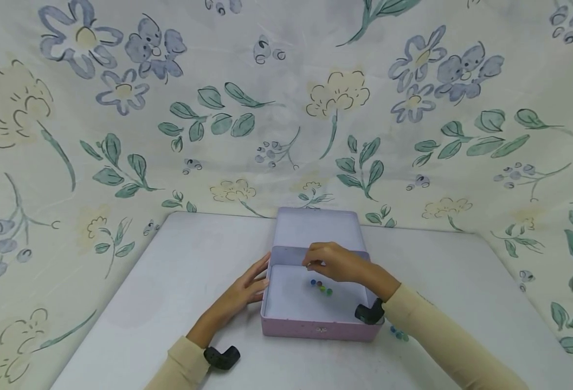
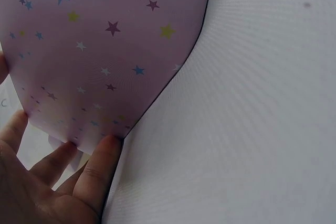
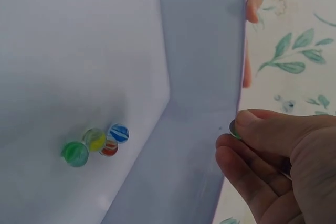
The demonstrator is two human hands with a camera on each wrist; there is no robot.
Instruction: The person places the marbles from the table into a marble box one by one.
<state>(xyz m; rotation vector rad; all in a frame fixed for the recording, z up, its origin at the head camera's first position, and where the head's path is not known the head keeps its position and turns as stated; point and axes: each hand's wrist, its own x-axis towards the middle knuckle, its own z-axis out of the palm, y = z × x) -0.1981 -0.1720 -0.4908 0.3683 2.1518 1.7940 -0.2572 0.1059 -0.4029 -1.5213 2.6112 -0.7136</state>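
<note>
pale floral bkdrop (image 1: 286, 119), blue/yel/grn print; wht tbl (image 1: 179, 260) in front

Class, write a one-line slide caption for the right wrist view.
A right hand pinches a marble over an open box in which four more marbles lie clustered.

Before me on the surface (image 1: 198, 244) stands the box (image 1: 296, 328), four marbles (image 1: 322, 288) inside. Other marbles (image 1: 399, 335) lie by its near right corner.
</note>
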